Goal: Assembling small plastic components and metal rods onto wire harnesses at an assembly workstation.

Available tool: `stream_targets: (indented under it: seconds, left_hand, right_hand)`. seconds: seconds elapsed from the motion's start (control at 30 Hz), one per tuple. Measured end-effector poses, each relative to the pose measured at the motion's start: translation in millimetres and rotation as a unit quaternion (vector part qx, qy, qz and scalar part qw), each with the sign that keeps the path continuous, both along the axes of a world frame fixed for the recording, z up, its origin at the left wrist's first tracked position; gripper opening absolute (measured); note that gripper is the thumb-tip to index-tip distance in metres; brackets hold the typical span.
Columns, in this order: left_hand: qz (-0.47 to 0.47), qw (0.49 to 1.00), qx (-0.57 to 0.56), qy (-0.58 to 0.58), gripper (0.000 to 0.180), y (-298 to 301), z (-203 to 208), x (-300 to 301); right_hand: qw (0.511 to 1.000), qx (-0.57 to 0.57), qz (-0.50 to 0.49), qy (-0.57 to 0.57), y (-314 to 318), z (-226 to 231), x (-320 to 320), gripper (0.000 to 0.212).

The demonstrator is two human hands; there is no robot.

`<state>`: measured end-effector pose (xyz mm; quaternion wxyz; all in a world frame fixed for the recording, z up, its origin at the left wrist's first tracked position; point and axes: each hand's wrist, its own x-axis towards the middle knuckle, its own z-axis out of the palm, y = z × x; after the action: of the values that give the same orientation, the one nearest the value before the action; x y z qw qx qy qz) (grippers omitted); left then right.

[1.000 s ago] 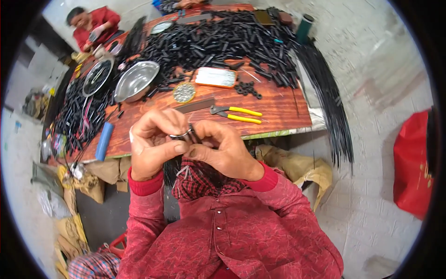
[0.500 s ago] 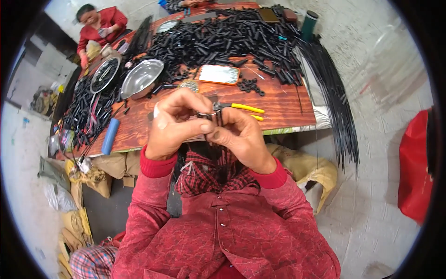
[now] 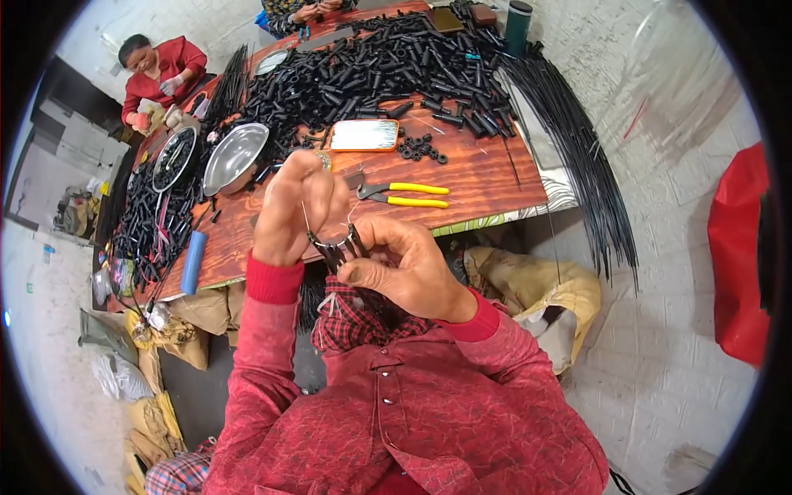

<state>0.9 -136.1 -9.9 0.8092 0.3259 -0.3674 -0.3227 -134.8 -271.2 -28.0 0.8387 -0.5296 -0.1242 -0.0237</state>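
Between my two hands, just above the near edge of the wooden table (image 3: 495,177), I hold a small bundle of black tubes (image 3: 340,250). My right hand (image 3: 404,268) is closed firmly around the bundle. My left hand (image 3: 297,210) pinches a thin wire (image 3: 306,219) that rises from it. Behind them lie yellow-handled pliers (image 3: 408,195), a steel bowl (image 3: 235,157) and a big heap of black tubes (image 3: 371,74).
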Motion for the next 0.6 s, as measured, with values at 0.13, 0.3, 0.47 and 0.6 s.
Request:
stream_targets:
  seconds: [0.13, 0.3, 0.47, 0.6]
  left_hand:
    - [0.158, 0.871, 0.360, -0.296, 0.026, -46.6, -51.1, 32.0]
    - [0.281, 0.730, 0.425, -0.456, 0.024, -97.7, -116.5, 50.7]
    - [0.355, 0.622, 0.442, -0.541, 0.023, -124.8, -131.6, 59.1]
    - [0.361, 0.592, 0.489, -0.529, 0.024, -137.8, -128.7, 54.2]
  right_hand:
    - [1.000, 0.017, -0.014, -0.003, -1.9, 0.2, -8.2, 0.017]
    - [1.000, 0.010, -0.025, 0.008, -8.7, -2.6, -14.0, 0.015]
    - [0.999, 0.015, -0.029, 0.003, -12.6, -4.4, -16.5, 0.014]
    - [0.999, 0.002, -0.037, 0.002, -18.2, -3.0, -16.4, 0.014]
